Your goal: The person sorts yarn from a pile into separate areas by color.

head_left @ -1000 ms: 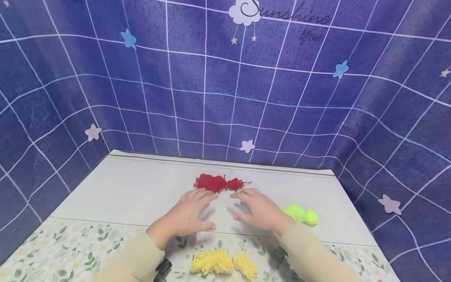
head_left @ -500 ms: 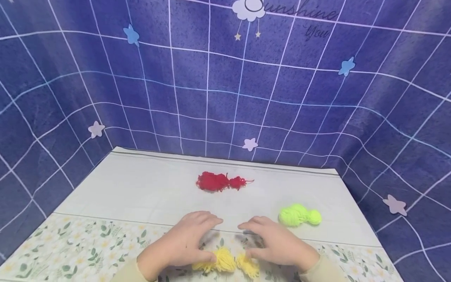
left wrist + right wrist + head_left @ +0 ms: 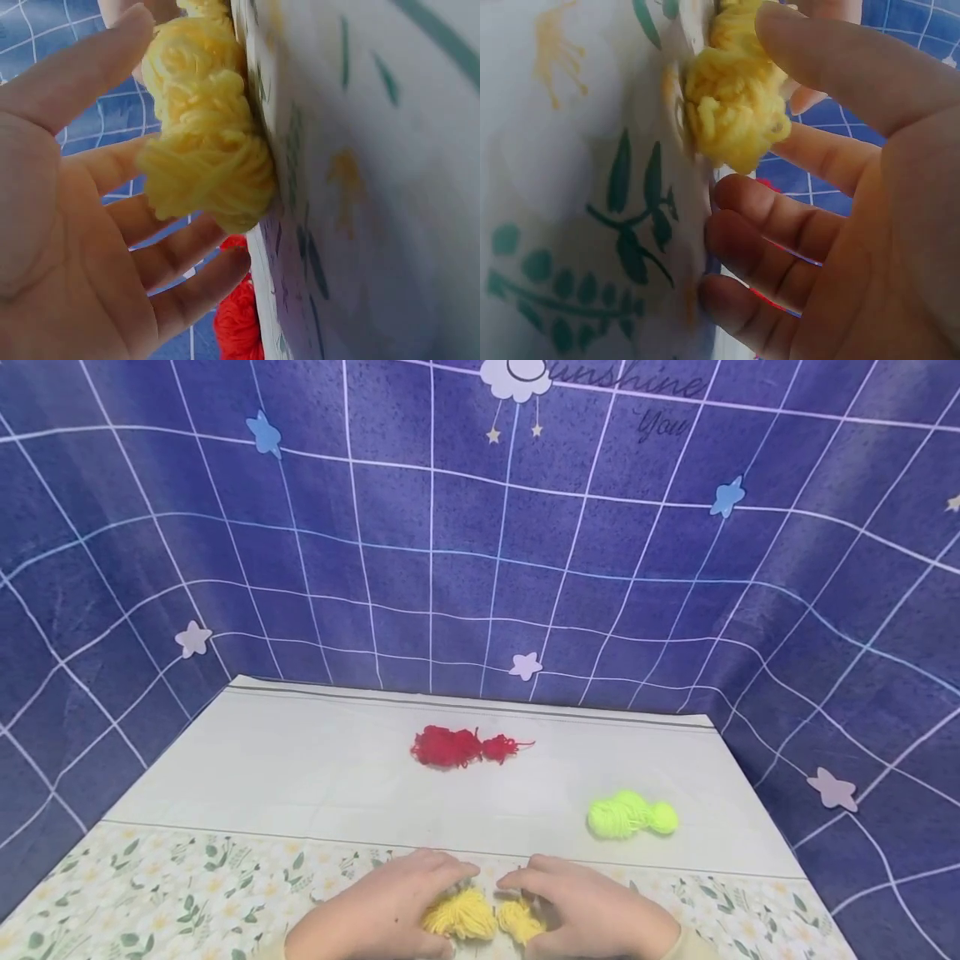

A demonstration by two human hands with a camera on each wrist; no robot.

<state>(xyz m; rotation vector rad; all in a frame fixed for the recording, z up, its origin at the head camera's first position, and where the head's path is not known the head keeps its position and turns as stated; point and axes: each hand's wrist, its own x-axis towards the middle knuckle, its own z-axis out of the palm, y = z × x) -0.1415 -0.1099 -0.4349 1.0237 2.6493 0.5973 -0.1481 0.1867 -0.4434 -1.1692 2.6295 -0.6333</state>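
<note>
A yellow yarn bundle (image 3: 465, 917) lies on the flowered part of the tabletop at the near edge of the head view, its larger lobe left and smaller lobe right. My left hand (image 3: 390, 906) reaches around the larger end. In the left wrist view its thumb stands on one side of the yarn (image 3: 210, 172) and its extended fingers on the other. My right hand (image 3: 592, 906) curves loosely about the smaller end. The right wrist view has the thumb close over the yarn (image 3: 735, 109), the other fingers relaxed by the tabletop; firm contact cannot be made out.
Farther back on the white part of the tabletop (image 3: 315, 760) lies a red yarn bundle (image 3: 450, 747). A neon green yarn bundle (image 3: 626, 816) is at the right. A blue gridded curtain (image 3: 480, 568) with stars encloses the table's back and sides.
Both hands have drawn back from near the red yarn toward the near edge, and now stand on either side of the yellow yarn. The red and green bundles have stayed in place.
</note>
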